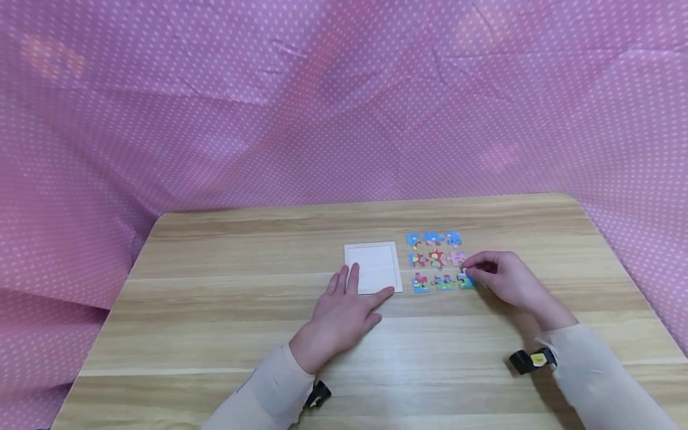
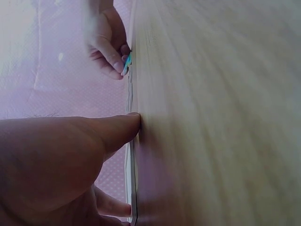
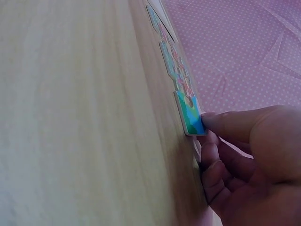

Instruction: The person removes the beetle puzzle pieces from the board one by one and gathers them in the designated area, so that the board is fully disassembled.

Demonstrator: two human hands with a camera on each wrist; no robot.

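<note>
A green-and-blue puzzle piece (image 3: 190, 115) is pinched between thumb and fingers of my right hand (image 1: 507, 279), its edge tilted a little up at the lower right of the other pieces. My left hand (image 1: 344, 313) rests with spread fingers on the left and lower edges of a white square puzzle tray (image 1: 372, 266). Between the hands lie several colourful puzzle pieces (image 1: 436, 258), set out in loose rows with small gaps. The left wrist view shows the left thumb (image 2: 127, 127) against the tray's edge; the right wrist view hides part of the farther pieces.
All this lies on a wood-grain table (image 1: 226, 298) with rounded far corners. A pink polka-dot cloth (image 1: 344, 119) hangs behind it and on both sides. Black wrist bands (image 1: 532, 361) sit at the cuffs of beige sleeves (image 1: 602, 370).
</note>
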